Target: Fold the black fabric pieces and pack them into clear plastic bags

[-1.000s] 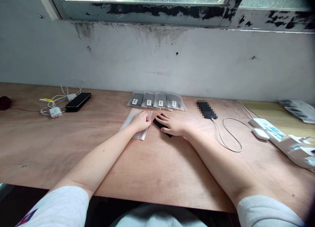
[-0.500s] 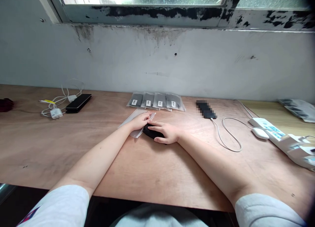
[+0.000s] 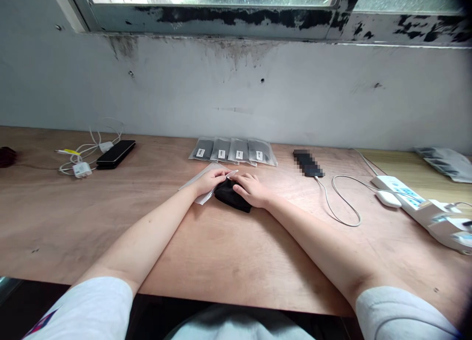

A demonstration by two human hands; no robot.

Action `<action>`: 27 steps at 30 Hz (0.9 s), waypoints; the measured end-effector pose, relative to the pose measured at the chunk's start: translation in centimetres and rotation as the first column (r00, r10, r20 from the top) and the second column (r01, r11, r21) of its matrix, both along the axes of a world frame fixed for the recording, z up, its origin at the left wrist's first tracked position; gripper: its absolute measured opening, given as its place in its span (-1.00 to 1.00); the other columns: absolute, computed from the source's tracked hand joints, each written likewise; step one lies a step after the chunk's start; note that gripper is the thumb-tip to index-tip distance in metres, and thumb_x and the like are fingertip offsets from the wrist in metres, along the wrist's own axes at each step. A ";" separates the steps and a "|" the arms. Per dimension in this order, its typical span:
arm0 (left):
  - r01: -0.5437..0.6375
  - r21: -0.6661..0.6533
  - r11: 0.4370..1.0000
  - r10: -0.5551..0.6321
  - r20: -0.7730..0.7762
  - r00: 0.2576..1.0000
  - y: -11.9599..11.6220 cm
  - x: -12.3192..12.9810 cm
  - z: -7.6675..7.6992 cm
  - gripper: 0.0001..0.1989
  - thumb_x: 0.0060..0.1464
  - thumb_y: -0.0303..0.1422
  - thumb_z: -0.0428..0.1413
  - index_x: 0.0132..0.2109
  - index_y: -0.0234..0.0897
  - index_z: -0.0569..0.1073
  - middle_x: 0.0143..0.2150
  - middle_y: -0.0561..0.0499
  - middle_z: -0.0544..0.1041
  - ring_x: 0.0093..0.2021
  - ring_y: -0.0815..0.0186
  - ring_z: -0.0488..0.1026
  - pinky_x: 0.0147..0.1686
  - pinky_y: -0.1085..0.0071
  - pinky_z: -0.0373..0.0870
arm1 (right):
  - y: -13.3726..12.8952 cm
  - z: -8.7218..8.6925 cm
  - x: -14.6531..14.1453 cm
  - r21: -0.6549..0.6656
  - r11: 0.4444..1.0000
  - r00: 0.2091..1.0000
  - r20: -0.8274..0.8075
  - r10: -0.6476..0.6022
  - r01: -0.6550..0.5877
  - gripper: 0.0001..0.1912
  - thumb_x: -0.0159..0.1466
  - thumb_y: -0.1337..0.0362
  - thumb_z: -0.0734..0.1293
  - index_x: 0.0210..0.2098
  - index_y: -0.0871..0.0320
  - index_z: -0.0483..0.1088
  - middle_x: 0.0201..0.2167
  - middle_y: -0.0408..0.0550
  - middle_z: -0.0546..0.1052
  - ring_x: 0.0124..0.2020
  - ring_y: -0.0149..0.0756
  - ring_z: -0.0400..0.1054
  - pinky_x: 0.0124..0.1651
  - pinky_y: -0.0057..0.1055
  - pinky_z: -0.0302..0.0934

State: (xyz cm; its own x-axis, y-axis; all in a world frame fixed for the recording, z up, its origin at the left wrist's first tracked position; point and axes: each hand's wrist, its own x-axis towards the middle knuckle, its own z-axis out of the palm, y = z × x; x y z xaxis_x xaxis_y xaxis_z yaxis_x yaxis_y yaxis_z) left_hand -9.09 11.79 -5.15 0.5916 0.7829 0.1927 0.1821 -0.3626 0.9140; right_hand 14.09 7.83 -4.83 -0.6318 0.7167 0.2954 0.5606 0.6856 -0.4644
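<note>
The left hand (image 3: 209,181) has its fingers (image 3: 222,173) closed on a clear plastic sleeve (image 3: 204,197) on the bench (image 3: 147,202), while the right hand (image 3: 252,190) lies with fingers extended, ungripping, atop a soft black item (image 3: 229,197) just beside the sleeve.

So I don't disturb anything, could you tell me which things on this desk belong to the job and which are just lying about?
Belonging to the job: left hand, on a clear plastic bag; right hand, on a black cloth; four labelled bags.
Probably lying about: black phone, white charger, power strip, blurred device.
</note>
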 end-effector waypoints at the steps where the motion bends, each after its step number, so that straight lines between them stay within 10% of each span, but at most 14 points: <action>1: -0.006 0.018 1.000 0.006 -0.014 1.000 0.0 0.1 0.0 -0.65 0.29 -0.17 0.07 0.09 -0.23 0.55 0.16 -0.09 0.54 0.16 0.11 0.46 0.19 0.19 0.33 | 0.1 0.0 -0.2 -0.021 0.998 0.999 -0.009 -0.053 0.052 -0.59 0.46 0.12 0.17 0.25 0.04 0.30 0.15 0.07 0.49 0.16 -0.05 0.31 0.21 0.00 0.13; 11: -0.064 0.335 0.940 0.137 -0.199 0.970 -0.6 0.9 -0.6 -0.60 0.33 -0.13 -0.01 0.15 -0.19 0.50 0.16 -0.10 0.53 0.15 0.08 0.45 0.16 0.20 0.35 | 1.0 2.3 0.0 -0.369 0.902 0.968 0.193 -0.160 0.222 -0.70 0.10 0.07 0.50 -0.34 0.15 0.48 -0.41 -0.07 0.56 -0.37 -0.18 0.42 -0.28 -0.32 0.23; 15: -0.010 0.201 0.979 0.038 -0.133 0.990 -0.5 0.8 -0.4 -0.55 0.32 -0.04 0.01 0.15 -0.21 0.50 0.11 -0.09 0.57 0.09 0.10 0.50 0.11 0.23 0.39 | 0.9 2.3 1.7 -0.474 0.870 0.964 -0.264 0.007 -0.136 -0.60 0.22 0.13 0.42 0.02 0.08 0.44 -0.02 -0.06 0.56 -0.04 -0.17 0.43 0.00 -0.30 0.28; 18: -0.048 0.129 0.990 0.054 -0.036 0.998 -0.6 1.3 -0.8 -0.54 0.28 -0.03 0.06 0.09 -0.27 0.53 0.05 -0.11 0.60 0.06 0.08 0.51 0.09 0.20 0.41 | 0.9 1.1 2.1 -0.610 0.748 0.806 -0.564 -0.180 -0.260 -0.47 0.25 0.06 0.41 0.16 0.04 0.32 0.05 -0.02 0.53 0.01 -0.17 0.44 0.04 -0.27 0.32; 22: -0.112 0.128 0.985 0.109 0.029 0.994 -1.2 2.9 -1.4 -0.66 0.26 -0.18 0.08 0.02 -0.29 0.55 0.05 -0.09 0.61 0.07 0.06 0.50 0.12 0.15 0.40 | 1.3 -0.2 1.4 -0.685 0.664 0.647 -0.658 -0.385 -0.301 -0.39 0.17 0.00 0.47 0.13 0.09 0.34 0.00 0.04 0.56 -0.03 -0.11 0.48 0.00 -0.25 0.37; 27: -0.245 0.121 0.962 0.243 0.026 0.970 -1.9 4.5 -1.8 -0.74 0.17 -0.38 0.07 -0.07 -0.32 0.58 -0.02 -0.09 0.64 0.03 0.04 0.53 0.09 0.13 0.43 | 1.6 -0.5 0.9 -0.688 0.696 0.642 -0.631 -0.436 -0.204 -0.40 0.14 -0.02 0.50 0.08 0.12 0.40 0.02 0.05 0.56 0.00 -0.12 0.47 0.04 -0.26 0.37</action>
State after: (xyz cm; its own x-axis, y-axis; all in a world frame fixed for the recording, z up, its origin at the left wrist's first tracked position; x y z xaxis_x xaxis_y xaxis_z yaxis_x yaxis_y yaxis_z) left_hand -4.60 9.90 -6.93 0.3827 0.8733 0.3013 0.2689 -0.4174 0.8680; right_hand 15.02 9.39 -5.32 -0.3330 0.9428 0.0111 -0.1230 -0.0318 -0.9919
